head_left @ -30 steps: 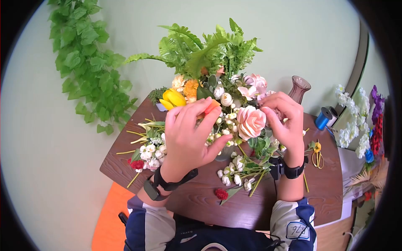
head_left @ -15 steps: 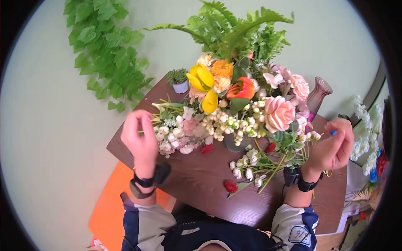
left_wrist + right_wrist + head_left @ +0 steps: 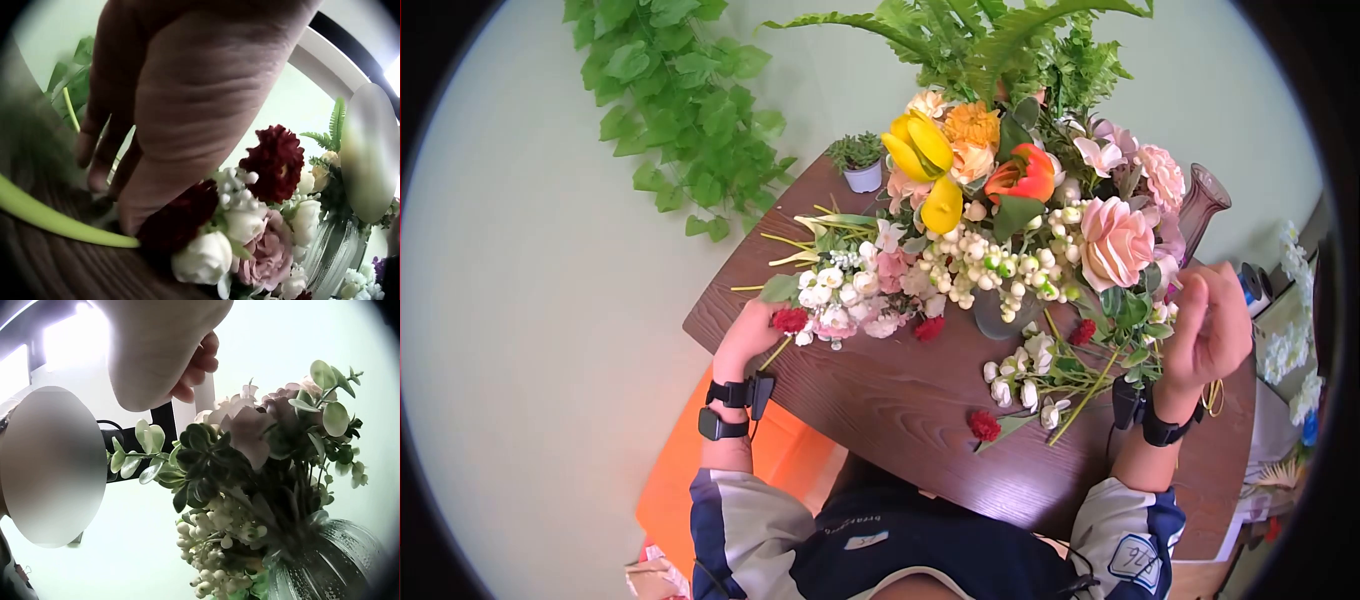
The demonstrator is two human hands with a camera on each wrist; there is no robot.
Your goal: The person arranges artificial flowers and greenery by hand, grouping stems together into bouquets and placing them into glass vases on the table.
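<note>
In the head view my left hand (image 3: 750,335) reaches down at the table's left edge beside a red carnation (image 3: 791,320). The left wrist view shows its fingers pointing down to the wood, the thumb right at the dark red petals (image 3: 181,215) and a green stem (image 3: 69,225). White and pink flowers (image 3: 850,290) lie close by. On the other side my right hand (image 3: 1210,325) is raised, fingers loosely curled, with nothing visible in it. It is nearest the large pink rose (image 3: 1117,242) of the bouquet, which stands in a clear ribbed glass vase (image 3: 331,562).
Loose white blooms (image 3: 1030,370) and another red carnation (image 3: 984,426) lie in front of the vase. A small potted plant (image 3: 860,165) stands at the back left, a purplish glass vase (image 3: 1202,205) at the back right. Ivy (image 3: 670,110) hangs on the wall.
Both hands have left the bouquet and moved apart. My left hand has gone left and down to the loose flowers; the right has drawn out to the right. An orange-red tulip now shows among the blooms.
</note>
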